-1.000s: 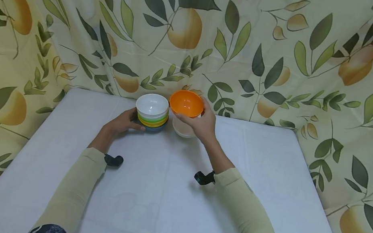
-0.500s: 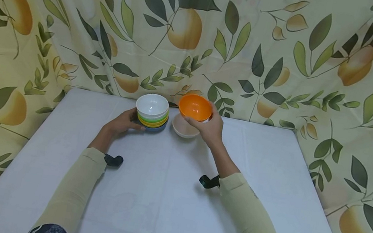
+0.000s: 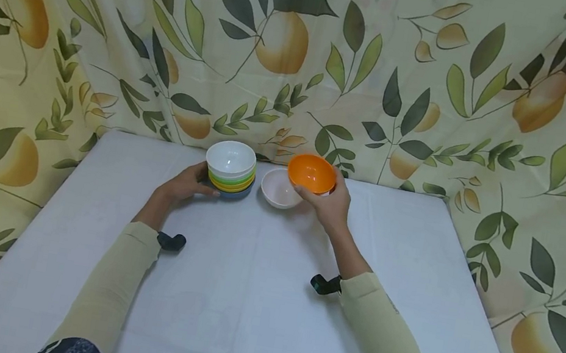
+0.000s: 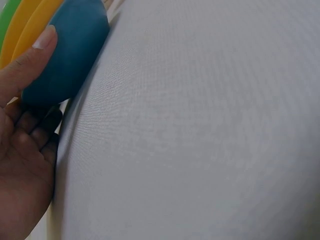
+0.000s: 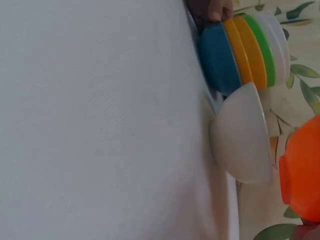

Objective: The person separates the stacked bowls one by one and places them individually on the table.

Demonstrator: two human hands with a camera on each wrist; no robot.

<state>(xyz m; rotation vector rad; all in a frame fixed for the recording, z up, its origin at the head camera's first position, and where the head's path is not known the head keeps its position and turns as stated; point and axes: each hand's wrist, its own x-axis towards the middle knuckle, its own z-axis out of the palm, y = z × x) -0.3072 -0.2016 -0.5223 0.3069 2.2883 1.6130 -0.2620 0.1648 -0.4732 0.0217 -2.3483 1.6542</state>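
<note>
A: Where's the orange bowl (image 3: 312, 172)?

B: Gripped in the right hand (image 3: 327, 203), above the surface (image 3: 253, 295), just right of the white bowl (image 3: 279, 187).

A: And the left hand (image 3: 185, 184)?

B: Curled around the bowl stack (image 3: 231, 169). Best to lower the bowl level, with the stack steadied.

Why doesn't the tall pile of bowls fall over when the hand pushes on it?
The stack of bowls probably stays put because the bowls nest snugly and sit low and wide on the table. The left hand touches the blue bottom bowl, low down, so a push likely slides it rather than tips it. The bowls look like light plastic.
</note>
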